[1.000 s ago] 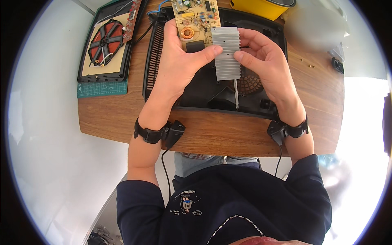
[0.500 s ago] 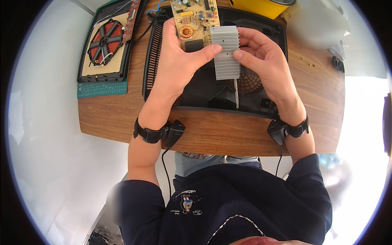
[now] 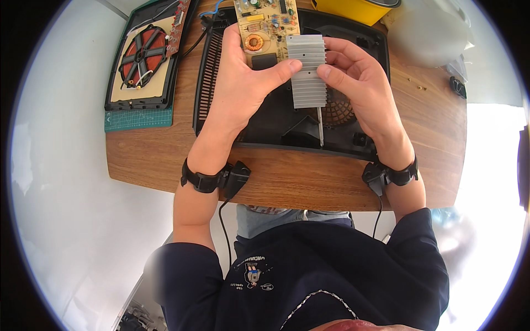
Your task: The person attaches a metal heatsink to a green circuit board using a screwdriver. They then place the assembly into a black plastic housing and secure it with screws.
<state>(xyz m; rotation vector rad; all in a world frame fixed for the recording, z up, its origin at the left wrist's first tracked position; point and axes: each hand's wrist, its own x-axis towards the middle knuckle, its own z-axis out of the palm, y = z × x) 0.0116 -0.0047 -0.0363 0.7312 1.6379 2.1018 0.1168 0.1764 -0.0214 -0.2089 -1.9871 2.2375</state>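
Note:
My left hand (image 3: 237,85) grips a tan circuit board (image 3: 270,26) by its left edge. Its thumb presses on a silver finned heat sink (image 3: 307,88), which overlaps the board's lower right corner. On the heat sink's right side, my right hand (image 3: 361,83) is closed, thumb on the fins and fingers curled behind. The board carries a copper ring coil (image 3: 254,42) and several small components. Beneath both parts lies an open black plastic housing (image 3: 259,132) with a round fan grille (image 3: 339,110). A thin metal shaft (image 3: 321,129) sticks out below the heat sink; its other end is hidden.
At the left, a black panel with a red-and-black coil disc (image 3: 144,57) rests on a green cutting mat (image 3: 141,120). A yellow container (image 3: 353,10) stands at the back. Small brass-coloured screws (image 3: 420,88) and a black clip (image 3: 457,87) lie on the wooden table (image 3: 309,185) at right.
The circuit board and heat sink have shifted very slightly to the right in my hands. Both grips look the same.

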